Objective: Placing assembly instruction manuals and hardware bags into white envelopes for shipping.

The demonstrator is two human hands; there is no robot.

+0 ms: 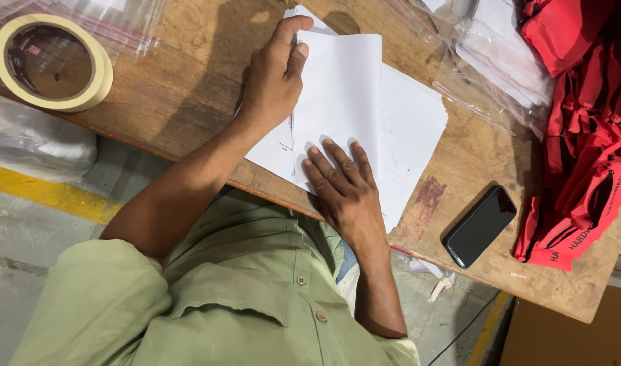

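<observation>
On worn wooden table (188, 88), stack of white paper sheets (405, 129) lies mid-table. Left hand (273, 78) flat, fingers curled over folded top sheet's upper edge. Right hand (344, 190) open, palm pressed on sheet's near edge. Hands apart, neither clamped. Roll of beige masking tape (53, 62) far left; black phone (481, 226), red fabric bundle (588, 135), clear plastic bags (500, 74) right.

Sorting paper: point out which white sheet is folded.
The top sheet, doubled over under the left hand and right hand; the other sheets lie flat.

One head-worn camera looks steeply down, close over the wooden table (188, 88) edge.
</observation>
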